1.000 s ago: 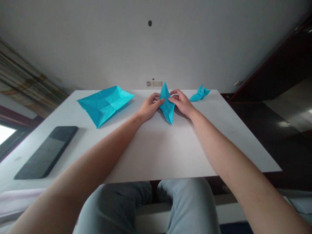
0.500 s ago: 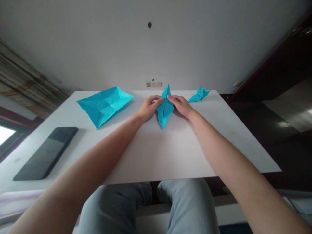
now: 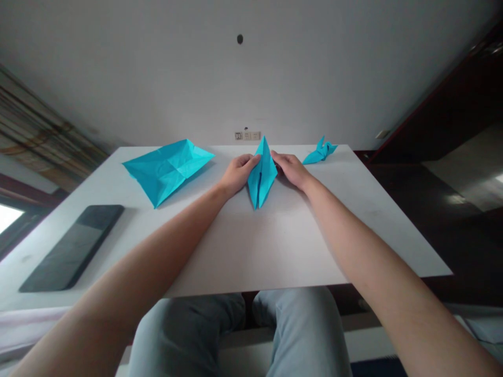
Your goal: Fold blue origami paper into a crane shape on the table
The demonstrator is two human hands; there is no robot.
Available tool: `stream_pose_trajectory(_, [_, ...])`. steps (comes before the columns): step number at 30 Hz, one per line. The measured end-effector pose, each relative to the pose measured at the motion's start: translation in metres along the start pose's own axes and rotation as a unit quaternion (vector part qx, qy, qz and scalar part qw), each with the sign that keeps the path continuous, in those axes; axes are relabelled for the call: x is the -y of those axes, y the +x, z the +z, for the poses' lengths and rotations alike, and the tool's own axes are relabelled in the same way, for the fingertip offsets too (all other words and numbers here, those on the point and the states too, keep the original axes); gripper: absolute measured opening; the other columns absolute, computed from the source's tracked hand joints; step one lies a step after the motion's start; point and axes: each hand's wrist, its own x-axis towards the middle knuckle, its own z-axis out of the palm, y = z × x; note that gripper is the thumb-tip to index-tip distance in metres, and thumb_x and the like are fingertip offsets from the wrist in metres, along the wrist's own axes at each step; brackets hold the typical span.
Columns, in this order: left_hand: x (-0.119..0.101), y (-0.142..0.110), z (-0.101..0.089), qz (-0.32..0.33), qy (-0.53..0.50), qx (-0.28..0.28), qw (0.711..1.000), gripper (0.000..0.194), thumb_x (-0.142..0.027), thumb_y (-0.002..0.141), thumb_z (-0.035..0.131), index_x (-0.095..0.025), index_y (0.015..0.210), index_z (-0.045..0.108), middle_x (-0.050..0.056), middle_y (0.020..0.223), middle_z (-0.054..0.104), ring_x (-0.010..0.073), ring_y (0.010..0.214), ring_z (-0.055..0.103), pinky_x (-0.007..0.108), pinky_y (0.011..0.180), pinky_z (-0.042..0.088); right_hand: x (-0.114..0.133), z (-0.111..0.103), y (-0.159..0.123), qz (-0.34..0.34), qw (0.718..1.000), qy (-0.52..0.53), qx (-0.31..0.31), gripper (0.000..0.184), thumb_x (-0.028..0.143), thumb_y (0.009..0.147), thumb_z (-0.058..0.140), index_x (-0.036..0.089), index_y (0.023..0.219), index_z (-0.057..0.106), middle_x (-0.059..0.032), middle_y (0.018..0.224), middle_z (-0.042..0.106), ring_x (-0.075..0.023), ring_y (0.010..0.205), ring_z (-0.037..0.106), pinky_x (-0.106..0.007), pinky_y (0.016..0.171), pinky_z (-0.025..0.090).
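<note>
While both hands press against it from either side, the folded blue paper [image 3: 260,177] lies on the white surface [image 3: 275,241] as a narrow kite shape: a long point toward the person, a shorter peak toward the wall, and a dark slit down its middle where two flaps meet. The left hand [image 3: 236,174] holds the paper's left edge, its fingers [image 3: 251,159] closed on the flap near the peak; the right hand [image 3: 290,168] does the same on the right edge. Left of the folded paper lies a larger creased blue sheet [image 3: 168,167], partly opened, and farther left a dark phone [image 3: 73,246]. Right of the folded paper, near the far edge, sits a small finished blue figure [image 3: 320,153].
</note>
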Motion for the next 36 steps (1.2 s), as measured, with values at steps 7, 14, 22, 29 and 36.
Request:
stream_pose_trajectory(7, [-0.001,0.0,0.001,-0.006,-0.016,0.005,1.0,0.064,-0.081,0.097,0.083,-0.023,0.081,0.061,-0.001,0.072,0.052,0.0157,0.069,0.046,0.03,0.062,0.038,-0.01,-0.006,0.005,-0.018,0.999,-0.042,0.007,0.074,0.097,0.088,0.079,0.024,0.08,0.075,-0.0029,0.08,0.075,-0.0228,0.083,0.065,-0.038,0.087,0.056])
stream_pose_trajectory(14, [-0.006,-0.003,0.002,-0.013,0.001,0.008,1.0,0.065,-0.081,0.096,0.082,-0.024,0.078,0.056,-0.001,0.071,0.049,0.0154,0.067,0.043,0.031,0.06,0.034,-0.011,-0.009,0.005,-0.031,0.995,-0.092,0.026,0.048,0.07,0.094,0.085,0.022,0.098,0.09,-0.0099,0.111,0.094,-0.0329,0.109,0.08,-0.045,0.108,0.061])
stream_pose_trajectory(22, [-0.003,-0.003,0.002,-0.003,0.005,0.008,1.0,0.064,-0.08,0.096,0.081,-0.024,0.077,0.055,-0.001,0.071,0.046,0.0153,0.067,0.041,0.03,0.059,0.034,-0.008,-0.007,0.004,-0.029,0.996,-0.086,0.025,0.047,0.068,0.092,0.086,0.021,0.099,0.09,-0.0088,0.111,0.094,-0.031,0.107,0.08,-0.044,0.106,0.061])
stream_pose_trajectory(29, [-0.005,-0.003,0.002,-0.006,0.009,0.011,1.0,0.063,-0.08,0.095,0.081,-0.024,0.077,0.055,-0.001,0.071,0.046,0.0156,0.068,0.041,0.03,0.059,0.034,-0.009,-0.006,0.005,-0.032,0.996,-0.086,0.022,0.051,0.074,0.091,0.086,0.023,0.096,0.087,-0.0082,0.108,0.093,-0.0314,0.107,0.079,-0.044,0.105,0.061])
stream_pose_trajectory(36, [-0.005,-0.002,0.003,-0.003,0.024,0.009,1.0,0.061,-0.076,0.095,0.082,-0.024,0.076,0.056,0.0,0.071,0.047,0.0158,0.068,0.042,0.03,0.059,0.033,-0.013,-0.007,0.005,-0.046,0.994,-0.098,0.028,0.048,0.072,0.094,0.085,0.024,0.099,0.088,-0.0068,0.113,0.093,-0.0316,0.108,0.079,-0.045,0.107,0.061])
